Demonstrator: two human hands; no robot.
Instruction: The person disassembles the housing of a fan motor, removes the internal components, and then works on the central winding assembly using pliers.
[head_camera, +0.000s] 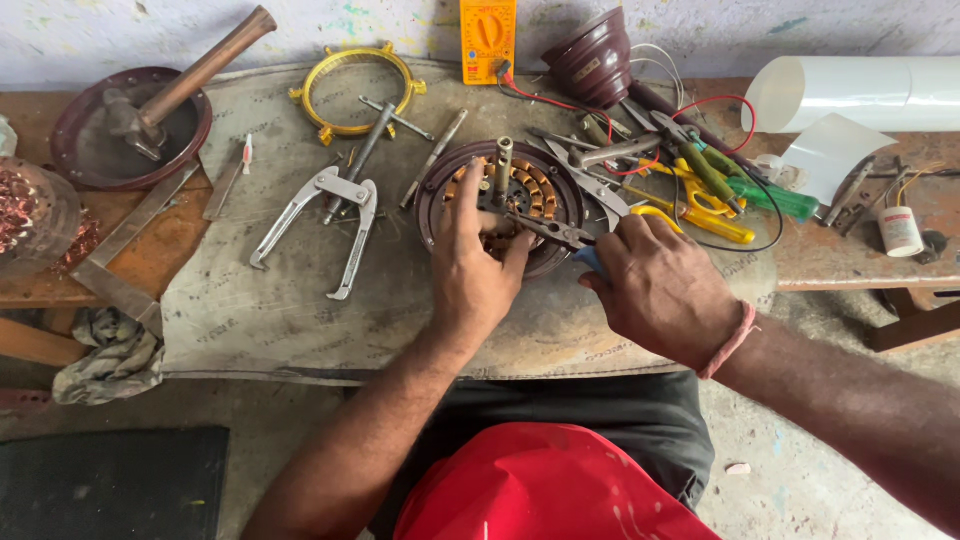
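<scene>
worn grey mat (300, 310) covers the wooden workbench | round dark motor stator with copper windings (540, 190) lies mid-mat near the back edge | left hand (478, 262) rests open-fingered on the stator | right hand (660, 288) is closed around blue-handled steel pliers (560, 234), jaw tips at the windings

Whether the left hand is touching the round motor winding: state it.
Touching. The head view shows the left hand resting flat on the round motor winding, fingers spread over its copper coils, while the right hand works pliers at its edge.
</scene>
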